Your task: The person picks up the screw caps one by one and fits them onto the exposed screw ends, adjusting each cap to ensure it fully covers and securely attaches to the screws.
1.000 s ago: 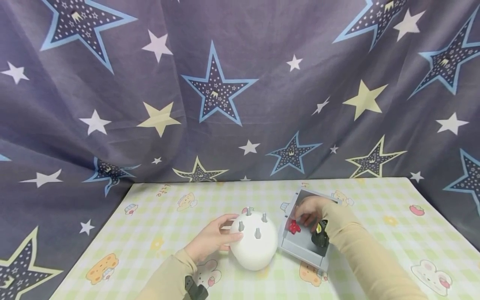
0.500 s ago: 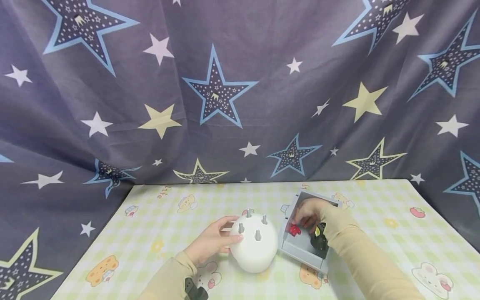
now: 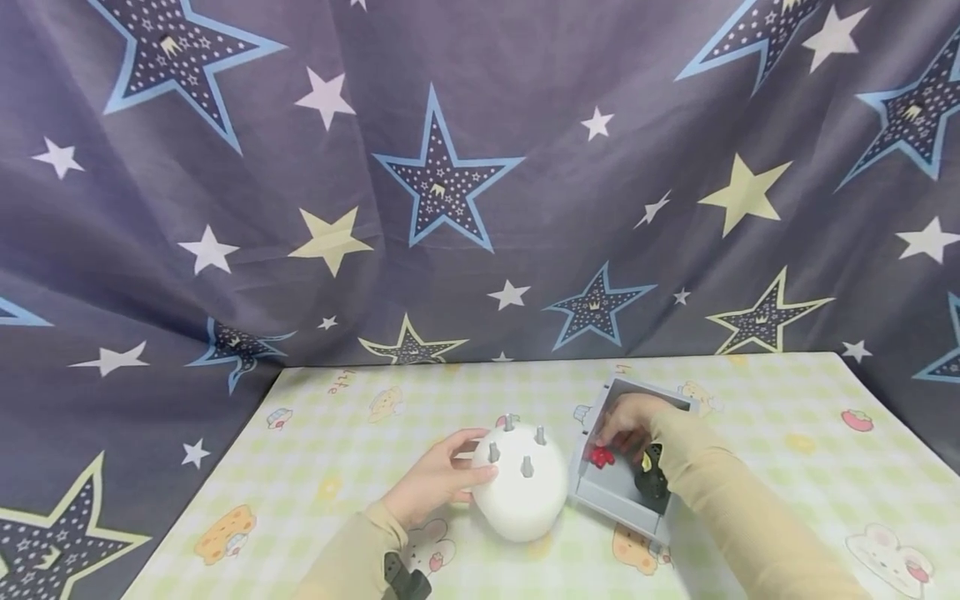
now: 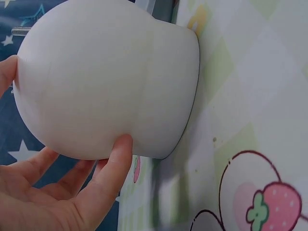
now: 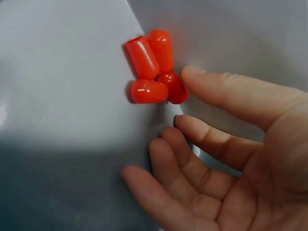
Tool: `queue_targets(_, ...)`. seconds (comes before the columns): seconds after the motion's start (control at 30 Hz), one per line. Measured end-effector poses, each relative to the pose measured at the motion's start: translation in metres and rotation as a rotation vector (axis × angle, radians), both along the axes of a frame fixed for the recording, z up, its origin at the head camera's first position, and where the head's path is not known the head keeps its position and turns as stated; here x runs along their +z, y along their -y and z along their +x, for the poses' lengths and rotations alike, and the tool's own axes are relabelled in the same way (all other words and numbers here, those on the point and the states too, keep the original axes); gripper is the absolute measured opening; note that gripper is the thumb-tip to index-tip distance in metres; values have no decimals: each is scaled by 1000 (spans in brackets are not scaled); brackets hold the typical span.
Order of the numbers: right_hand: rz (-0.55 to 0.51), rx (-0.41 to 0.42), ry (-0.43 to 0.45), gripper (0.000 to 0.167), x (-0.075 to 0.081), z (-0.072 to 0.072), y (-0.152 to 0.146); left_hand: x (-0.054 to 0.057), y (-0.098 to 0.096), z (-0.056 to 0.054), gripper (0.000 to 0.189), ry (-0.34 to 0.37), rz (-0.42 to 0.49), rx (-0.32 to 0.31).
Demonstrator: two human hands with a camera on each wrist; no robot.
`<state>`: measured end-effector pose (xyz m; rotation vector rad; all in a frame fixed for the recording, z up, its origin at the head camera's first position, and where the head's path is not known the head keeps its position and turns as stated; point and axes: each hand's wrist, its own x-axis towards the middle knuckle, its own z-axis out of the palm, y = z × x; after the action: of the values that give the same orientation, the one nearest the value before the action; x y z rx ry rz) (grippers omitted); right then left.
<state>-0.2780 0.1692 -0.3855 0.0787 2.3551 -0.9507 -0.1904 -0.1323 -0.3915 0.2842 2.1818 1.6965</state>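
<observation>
The curtain (image 3: 525,208) is purple-grey star-printed fabric. The worktop (image 3: 300,467) carries checked cloth. A smooth grey tray (image 3: 617,510) sits right of a bulbous white body (image 3: 521,512), axis near upright, metal posts (image 3: 527,467) up. Left hand (image 3: 438,477) grips the body. Right hand (image 3: 633,421), fingers loosely curved, reaches into the tray beside four glossy, cylindrical red caps (image 5: 149,67), lying clustered.

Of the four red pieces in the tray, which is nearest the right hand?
The lower-right piece in the right wrist view, closest to the right hand at thumb and index tips; the lower-left piece and two upper pieces lie farther off.
</observation>
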Motion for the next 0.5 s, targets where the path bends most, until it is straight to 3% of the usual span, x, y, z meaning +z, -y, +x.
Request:
queue_targets(0.27,17,4,-40,13,2,0,6,2,2,1,66,-6,-3,24)
queue_targets(0.5,50,-9,-62,13,0,2,3,0,-1,1,67,0,18,-1)
